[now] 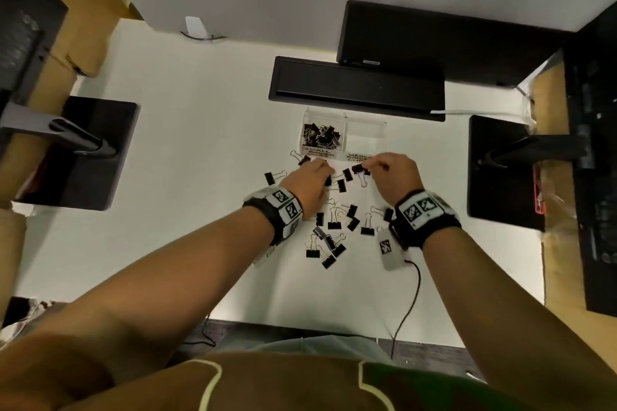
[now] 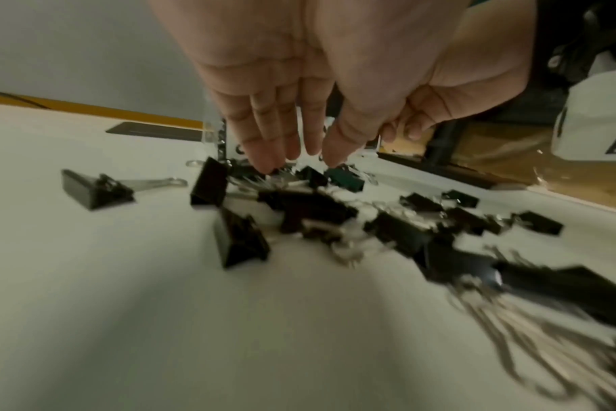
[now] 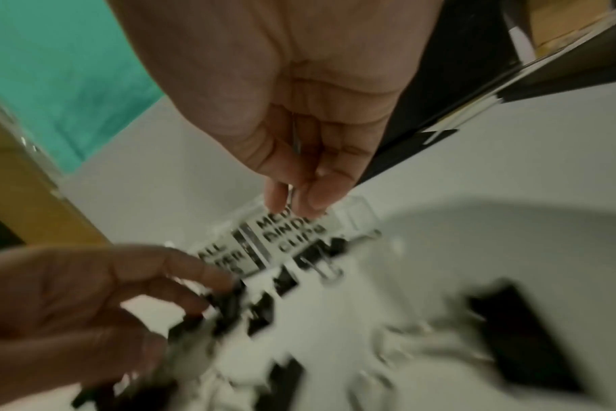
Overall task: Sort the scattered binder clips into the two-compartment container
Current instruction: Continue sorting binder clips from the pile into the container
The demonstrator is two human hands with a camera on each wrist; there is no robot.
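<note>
A clear two-compartment container [image 1: 380, 125] stands on the white table. Its left compartment, labelled small, holds several small black binder clips [image 1: 320, 135]; its right compartment [image 1: 365, 138], labelled medium, looks empty. Several larger black binder clips [image 1: 334, 222] lie scattered in front of it. My left hand [image 1: 325, 172] reaches down with fairly straight fingers [image 2: 268, 164], its tips touching clips [image 2: 313, 176] just before the container. My right hand [image 1: 370, 165] pinches one binder clip [image 1: 359, 168] by its wire handle [image 3: 294, 194], just above the table by the medium label [image 3: 292, 232].
A black bar [image 1: 357, 87] and a dark monitor [image 1: 434, 40] lie behind the container. Black monitor-stand bases sit at the left [image 1: 83, 150] and right [image 1: 504, 170]. A white tagged unit [image 1: 387, 248] with a black cable [image 1: 410, 294] lies near my right wrist.
</note>
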